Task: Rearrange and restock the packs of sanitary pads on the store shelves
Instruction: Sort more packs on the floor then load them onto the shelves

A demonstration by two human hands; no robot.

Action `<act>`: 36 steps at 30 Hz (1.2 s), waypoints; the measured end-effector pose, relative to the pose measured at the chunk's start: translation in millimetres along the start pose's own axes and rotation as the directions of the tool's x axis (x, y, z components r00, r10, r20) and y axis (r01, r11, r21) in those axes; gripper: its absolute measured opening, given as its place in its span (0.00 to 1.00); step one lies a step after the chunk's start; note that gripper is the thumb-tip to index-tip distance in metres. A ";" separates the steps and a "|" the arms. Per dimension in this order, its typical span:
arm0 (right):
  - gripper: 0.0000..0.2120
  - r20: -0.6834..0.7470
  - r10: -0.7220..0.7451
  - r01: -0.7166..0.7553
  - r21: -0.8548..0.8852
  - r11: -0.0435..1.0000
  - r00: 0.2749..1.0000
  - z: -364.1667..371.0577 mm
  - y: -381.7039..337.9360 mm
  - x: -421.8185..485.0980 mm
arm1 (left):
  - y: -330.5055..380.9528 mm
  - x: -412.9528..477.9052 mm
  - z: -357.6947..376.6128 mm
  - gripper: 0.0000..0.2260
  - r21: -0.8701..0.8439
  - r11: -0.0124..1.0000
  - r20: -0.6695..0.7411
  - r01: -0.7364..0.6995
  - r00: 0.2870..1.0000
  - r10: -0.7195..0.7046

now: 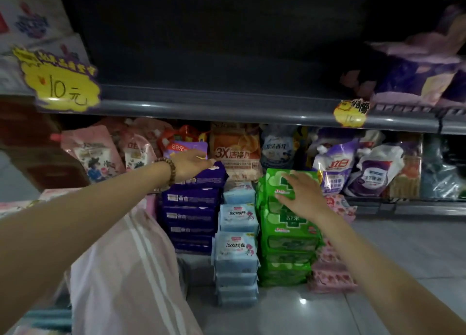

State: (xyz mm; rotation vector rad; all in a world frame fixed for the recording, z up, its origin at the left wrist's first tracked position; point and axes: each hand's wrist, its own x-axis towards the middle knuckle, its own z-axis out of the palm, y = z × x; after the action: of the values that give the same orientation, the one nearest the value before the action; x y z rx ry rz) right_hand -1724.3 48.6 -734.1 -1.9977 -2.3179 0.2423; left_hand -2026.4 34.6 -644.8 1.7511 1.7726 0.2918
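"Four stacks of pad packs stand side by side on the tiled floor (403,246), just in front of the lower shelf," the first inspector reports. "Purple stack (194,208) at left, then blue stack (237,249), green stack (287,234), and a lower pink stack (332,271) at right. All are flat, pillowy packs in glossy film."

"Legible print?"

"Blue packs read '100%纯棉' beside a small flower figure. Green packs carry a white cross-shaped panel, but its characters are too blurred to read. Purple packs show a pale label strip on the front edge, unreadable."

"Hands?"

"Left hand (191,165), with a brown beaded bracelet (169,169) at the wrist, reaches over the top pack of the purple stack. Its fingers are straight and grip nothing, and contact cannot be confirmed. Right hand (302,193) rests on the top green pack with fingers spread flat, likewise gripping nothing."

"Surroundings?"

"Behind the stacks, soft spouted refill bags crowd the lower shelf. Among them are an orange pack (235,150) marked '3X', a purple-and-white pouch (332,168) marked '立白', and a purple bag (181,147) tagged '9.9元'. Above, a grey shelf edge (227,110) bears a jagged yellow tag (60,87) handwritten '10元' at left. A second yellow tag (350,114) hangs at right, its figure unclear. Pale pink striped cloth (131,271) fills the lower left foreground."
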 end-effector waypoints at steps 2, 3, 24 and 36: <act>0.34 0.109 0.015 -0.012 -0.025 1.000 0.994 9.3 8.0 3.1 | 7.9 0.2 -6.9 0.26 0.000 1.000 0.002 -0.027 1.000 0.027; 0.35 0.150 0.013 -0.010 -0.023 1.000 0.989 14.6 10.3 2.2 | 10.3 2.5 -9.6 0.26 -0.003 0.999 0.005 -0.032 0.999 0.032; 0.32 0.185 0.070 -0.071 -0.002 0.997 0.980 6.5 -8.7 -15.8 | -5.5 21.2 -9.5 0.23 -0.029 0.995 -0.059 -0.091 0.994 0.089; 0.32 0.274 0.081 -0.003 -0.276 0.961 0.958 -140.4 -76.4 -26.9 | -8.8 28.2 -28.1 0.28 0.149 0.945 0.013 -0.291 0.956 0.293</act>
State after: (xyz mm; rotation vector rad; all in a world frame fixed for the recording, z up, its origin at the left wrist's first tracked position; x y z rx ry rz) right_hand -1772.8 21.3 -581.9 -2.2762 -2.6086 0.2360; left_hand -2047.4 68.3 -635.5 2.1270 1.5721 0.2960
